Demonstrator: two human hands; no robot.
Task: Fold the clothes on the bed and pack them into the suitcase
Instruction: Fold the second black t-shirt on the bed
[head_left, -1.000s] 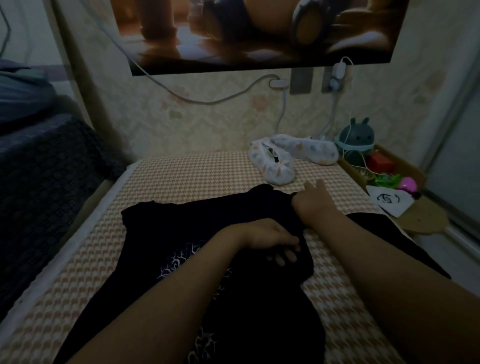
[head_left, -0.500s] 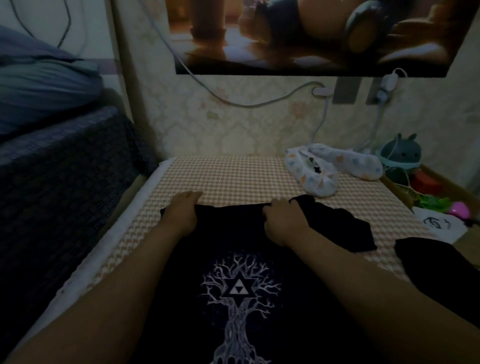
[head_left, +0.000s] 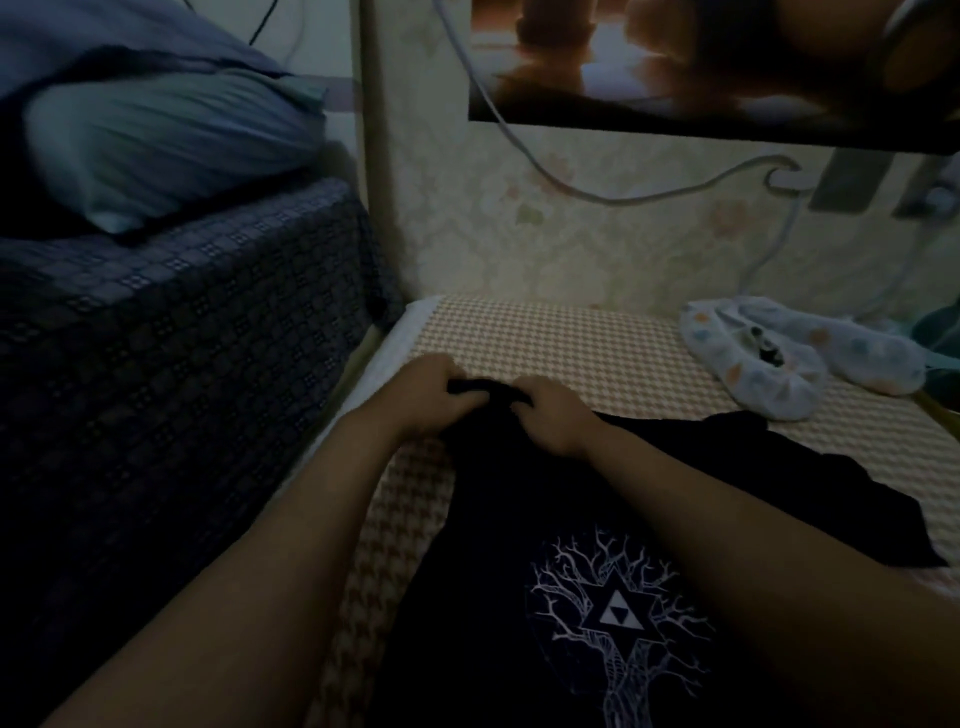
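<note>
The black shirt (head_left: 613, 519) lies print-up on the checked bed (head_left: 561, 338). Its far left corner is bunched between both hands: the left hand (head_left: 426, 400) pinches the edge in curled fingers (head_left: 457, 382), and the right hand (head_left: 550, 415) grips it just beside, fingers curled under the cloth.

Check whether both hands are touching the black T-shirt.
Touching. The head view shows the left hand and the right hand side by side at the far edge of the black T-shirt, fingers curled into its bunched fabric.
</note>
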